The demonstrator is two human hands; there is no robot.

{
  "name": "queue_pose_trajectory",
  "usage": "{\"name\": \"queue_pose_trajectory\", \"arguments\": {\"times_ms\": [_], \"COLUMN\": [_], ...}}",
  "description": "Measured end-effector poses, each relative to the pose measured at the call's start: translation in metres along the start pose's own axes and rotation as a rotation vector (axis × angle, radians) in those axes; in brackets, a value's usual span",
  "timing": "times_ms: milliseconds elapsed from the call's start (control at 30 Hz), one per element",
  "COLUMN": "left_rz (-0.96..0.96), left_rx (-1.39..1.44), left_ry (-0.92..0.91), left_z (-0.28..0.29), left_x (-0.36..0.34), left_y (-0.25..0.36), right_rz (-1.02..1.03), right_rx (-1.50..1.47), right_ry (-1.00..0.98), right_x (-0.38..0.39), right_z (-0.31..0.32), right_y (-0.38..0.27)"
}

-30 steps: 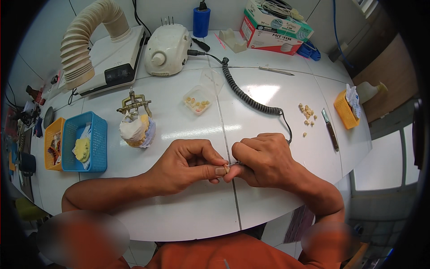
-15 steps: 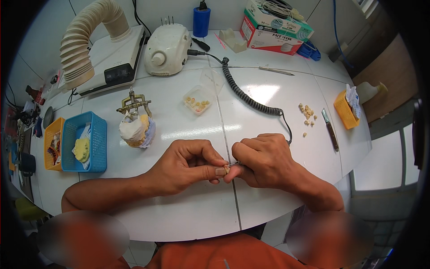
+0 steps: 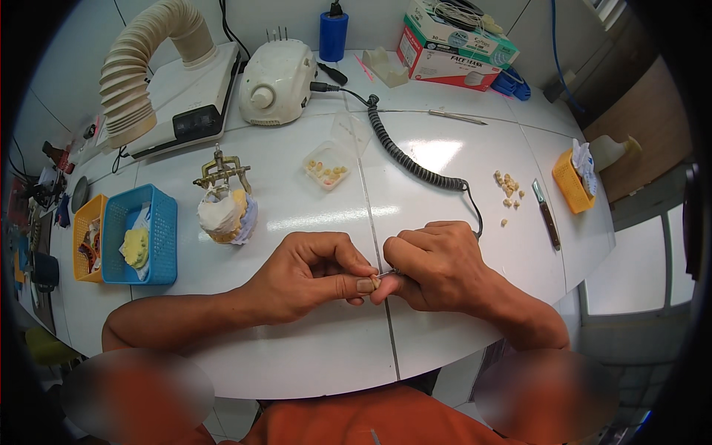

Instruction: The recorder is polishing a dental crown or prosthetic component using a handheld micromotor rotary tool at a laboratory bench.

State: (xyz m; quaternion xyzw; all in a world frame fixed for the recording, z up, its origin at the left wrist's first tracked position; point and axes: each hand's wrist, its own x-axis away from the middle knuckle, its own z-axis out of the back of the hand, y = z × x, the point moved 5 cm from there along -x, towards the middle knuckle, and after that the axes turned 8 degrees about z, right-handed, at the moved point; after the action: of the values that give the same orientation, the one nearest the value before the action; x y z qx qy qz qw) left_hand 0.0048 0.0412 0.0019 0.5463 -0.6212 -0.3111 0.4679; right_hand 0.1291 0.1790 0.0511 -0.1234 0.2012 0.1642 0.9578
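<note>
Between the thumb and fingers of my left hand (image 3: 308,280) is pinched a small yellowish tooth (image 3: 376,282). My right hand (image 3: 445,267) is closed round a rotary handpiece, mostly hidden by the fingers; its thin metal tip (image 3: 389,273) meets the tooth or lies right beside it. From behind the right hand a coiled black cord (image 3: 408,167) runs back to a white motor control box (image 3: 276,83). Both hands meet low over the white table (image 3: 297,356), thumbs nearly touching.
Dental casts (image 3: 226,215) on a brass articulator (image 3: 222,172) stand at left, by a blue basket (image 3: 169,237). A clear box (image 3: 325,178) holds several teeth. Loose teeth (image 3: 509,185) and a knife (image 3: 547,215) lie at right. A ribbed suction hose (image 3: 122,89) arches at back left.
</note>
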Motion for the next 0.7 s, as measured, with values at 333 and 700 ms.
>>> {"name": "queue_pose_trajectory", "arguments": {"times_ms": [333,700], "left_rz": [0.018,0.015], "left_rx": [0.011,0.014], "left_ry": [0.014,0.011], "left_z": [-0.0002,-0.0004], "left_x": [-0.0002,0.0004], "left_y": [0.0011,0.0001], "right_rz": [-0.016,0.001], "right_rx": [0.008,-0.003], "right_ry": [-0.007,0.002], "right_x": [0.0003,0.0000], "right_z": [-0.0008,0.0000], "right_y": [0.0008,0.0002]}}
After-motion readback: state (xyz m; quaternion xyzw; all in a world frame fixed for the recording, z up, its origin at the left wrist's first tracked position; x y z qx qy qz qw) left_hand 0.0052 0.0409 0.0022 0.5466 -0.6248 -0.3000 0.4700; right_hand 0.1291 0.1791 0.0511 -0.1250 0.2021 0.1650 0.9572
